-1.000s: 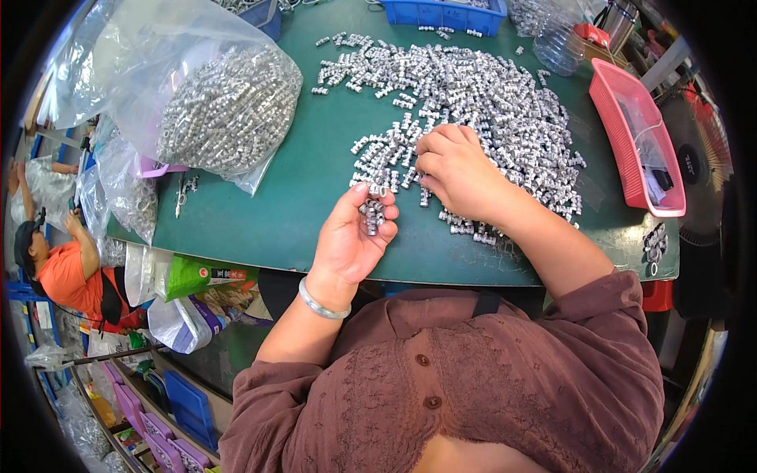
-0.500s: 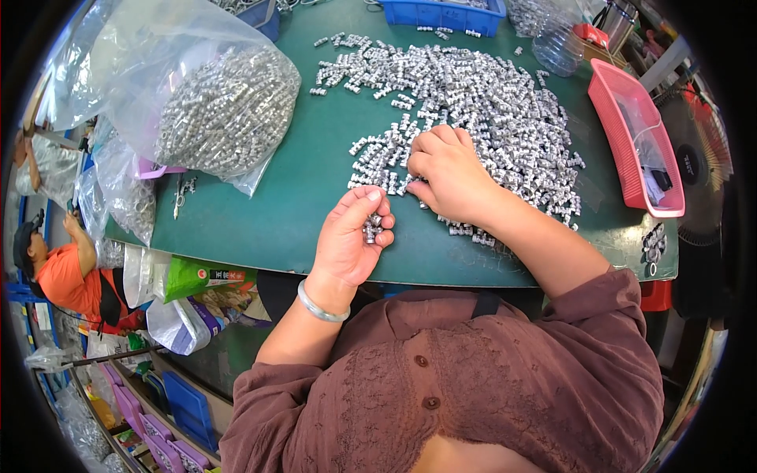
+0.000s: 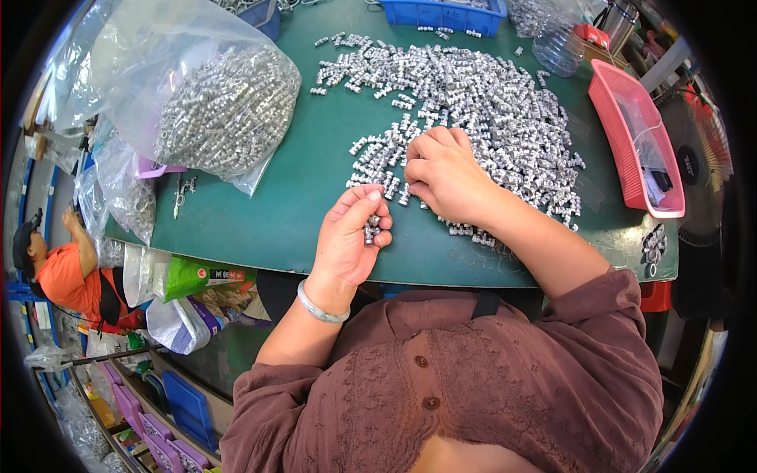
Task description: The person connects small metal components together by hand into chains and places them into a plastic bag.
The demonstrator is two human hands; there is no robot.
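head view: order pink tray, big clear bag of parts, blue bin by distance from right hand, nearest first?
From the right hand:
1. Pink tray, to its right at the table edge.
2. Blue bin, beyond the pile at the far edge.
3. Big clear bag of parts, far left.

The person wears a brown shirt (image 3: pixel 473 386) with a loose, crinkly weave. It has a soft collar and two small round brown buttons (image 3: pixel 426 382) down the front. Little stitched patterns run across the chest on both sides of the buttons. The sleeves are long and wide. The right sleeve (image 3: pixel 607 315) reaches near the wrist, and the left sleeve (image 3: pixel 268 386) is pushed up past the elbow. A thin silver bangle (image 3: pixel 319 306) sits around the left wrist. A dark strap (image 3: pixel 485 303) shows at the collar. Both hands are bare, with no gloves or rings to see.
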